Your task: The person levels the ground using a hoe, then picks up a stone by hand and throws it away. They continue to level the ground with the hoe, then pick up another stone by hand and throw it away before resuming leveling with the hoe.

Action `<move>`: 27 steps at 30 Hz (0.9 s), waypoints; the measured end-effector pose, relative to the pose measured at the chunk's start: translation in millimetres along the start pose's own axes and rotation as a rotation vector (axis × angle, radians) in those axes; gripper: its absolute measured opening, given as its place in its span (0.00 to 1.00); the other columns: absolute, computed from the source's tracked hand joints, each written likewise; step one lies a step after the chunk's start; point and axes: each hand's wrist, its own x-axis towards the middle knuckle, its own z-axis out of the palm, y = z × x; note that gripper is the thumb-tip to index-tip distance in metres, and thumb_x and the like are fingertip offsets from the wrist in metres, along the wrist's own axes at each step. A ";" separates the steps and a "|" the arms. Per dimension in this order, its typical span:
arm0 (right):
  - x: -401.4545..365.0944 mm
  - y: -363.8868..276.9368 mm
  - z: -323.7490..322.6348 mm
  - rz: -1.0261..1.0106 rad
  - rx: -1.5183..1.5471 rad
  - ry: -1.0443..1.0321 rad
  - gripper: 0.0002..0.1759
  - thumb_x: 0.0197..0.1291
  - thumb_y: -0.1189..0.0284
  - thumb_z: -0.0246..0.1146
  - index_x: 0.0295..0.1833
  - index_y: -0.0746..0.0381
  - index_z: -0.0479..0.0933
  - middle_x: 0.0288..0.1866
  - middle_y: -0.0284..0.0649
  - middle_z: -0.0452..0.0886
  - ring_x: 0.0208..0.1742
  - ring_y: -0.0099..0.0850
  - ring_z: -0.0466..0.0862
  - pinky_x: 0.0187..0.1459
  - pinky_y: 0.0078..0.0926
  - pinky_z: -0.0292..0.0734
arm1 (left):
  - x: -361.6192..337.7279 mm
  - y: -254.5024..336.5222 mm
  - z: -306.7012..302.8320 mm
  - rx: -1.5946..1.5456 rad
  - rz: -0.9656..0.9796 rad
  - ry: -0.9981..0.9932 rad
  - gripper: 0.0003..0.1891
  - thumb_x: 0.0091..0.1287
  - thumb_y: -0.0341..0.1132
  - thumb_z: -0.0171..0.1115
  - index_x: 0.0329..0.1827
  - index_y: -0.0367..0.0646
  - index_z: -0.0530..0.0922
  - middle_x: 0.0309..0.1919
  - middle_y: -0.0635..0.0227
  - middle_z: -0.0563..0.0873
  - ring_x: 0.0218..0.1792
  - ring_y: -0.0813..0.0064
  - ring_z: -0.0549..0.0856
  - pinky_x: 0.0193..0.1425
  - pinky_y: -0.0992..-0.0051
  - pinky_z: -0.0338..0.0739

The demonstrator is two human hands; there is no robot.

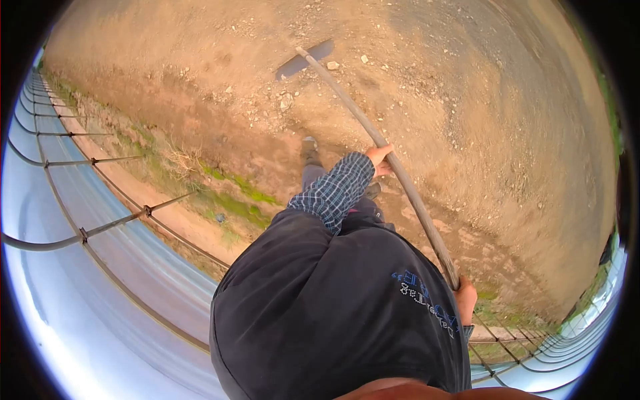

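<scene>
A long wooden-handled hoe [357,110] slants across the view, its wide, flat grey blade [291,66] lying on the stony soil at the top. My left hand [380,161], coming out of a plaid sleeve, is closed around the handle partway along. My right hand [465,299] grips the handle near its rear end, beside my dark jacket [320,300]. Some fingers of both hands are hidden by the handle.
Brown dirt ground [480,133] with scattered small stones [287,101] spreads ahead. My shoe [309,144] shows left of the handle. A greenhouse wall of plastic sheeting [133,260] with metal bars [117,223] runs along the left. Green weeds [250,190] grow beside it.
</scene>
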 end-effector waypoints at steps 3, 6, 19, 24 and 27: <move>1.9 -30.9 -7.2 0.054 -0.238 0.003 0.15 0.39 0.62 0.66 0.28 0.62 0.74 0.25 0.50 0.79 0.31 0.49 0.80 0.32 0.44 0.73 | -16.1 36.9 -52.3 0.214 -0.048 -0.073 0.20 0.65 0.49 0.56 0.51 0.43 0.69 0.40 0.65 0.78 0.35 0.70 0.80 0.41 0.66 0.80; 7.8 -52.7 -21.3 0.195 -0.387 -0.004 0.16 0.39 0.60 0.66 0.28 0.62 0.76 0.26 0.51 0.79 0.31 0.49 0.80 0.33 0.44 0.73 | 8.3 71.2 -136.6 0.356 -0.041 0.052 0.17 0.66 0.49 0.55 0.49 0.48 0.70 0.36 0.69 0.78 0.33 0.75 0.80 0.37 0.71 0.80; 66.2 -69.5 -98.6 0.331 -0.699 0.111 0.14 0.44 0.64 0.66 0.29 0.63 0.74 0.26 0.50 0.77 0.32 0.51 0.78 0.32 0.47 0.72 | 106.6 162.5 -335.7 0.069 0.028 0.611 0.06 0.66 0.35 0.52 0.42 0.46 0.73 0.32 0.69 0.79 0.27 0.76 0.79 0.28 0.74 0.78; 33.3 83.3 -96.4 0.192 -0.692 0.333 0.15 0.44 0.72 0.65 0.37 0.69 0.77 0.27 0.55 0.79 0.31 0.50 0.80 0.36 0.46 0.75 | 219.0 155.2 -392.9 -0.342 0.036 0.559 0.13 0.65 0.29 0.50 0.52 0.41 0.70 0.37 0.61 0.79 0.36 0.71 0.81 0.36 0.72 0.80; 50.4 -21.7 -105.0 0.466 -0.774 0.049 0.19 0.46 0.65 0.66 0.42 0.64 0.78 0.31 0.53 0.81 0.34 0.47 0.83 0.34 0.45 0.75 | 250.4 171.4 -381.8 -0.396 0.076 0.612 0.19 0.69 0.29 0.48 0.63 0.39 0.63 0.50 0.58 0.74 0.43 0.68 0.78 0.48 0.71 0.80</move>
